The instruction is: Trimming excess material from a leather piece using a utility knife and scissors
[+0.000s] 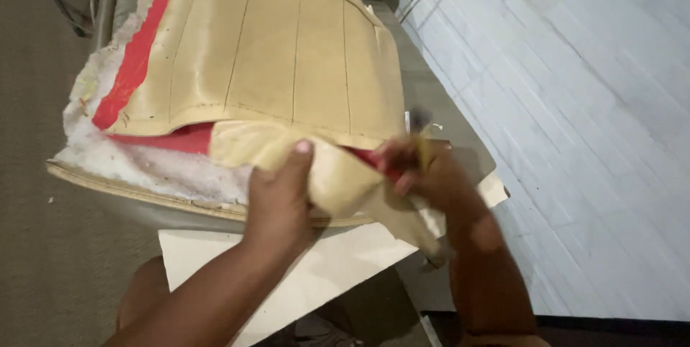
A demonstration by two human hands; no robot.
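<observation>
Between both hands, the tan cover (273,59) lies pinched: left hand (280,196) clamped, right hand (424,174) gripping its edge.

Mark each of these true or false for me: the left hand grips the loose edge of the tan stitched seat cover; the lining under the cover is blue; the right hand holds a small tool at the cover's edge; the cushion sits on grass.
1. The left hand grips the loose edge of the tan stitched seat cover. True.
2. The lining under the cover is blue. False: the lining is red.
3. The right hand holds a small tool at the cover's edge. True, though the slim tool is blurred.
4. The cushion sits on grass. False: white foam padding rests on a pale board beside white tiles.
</observation>
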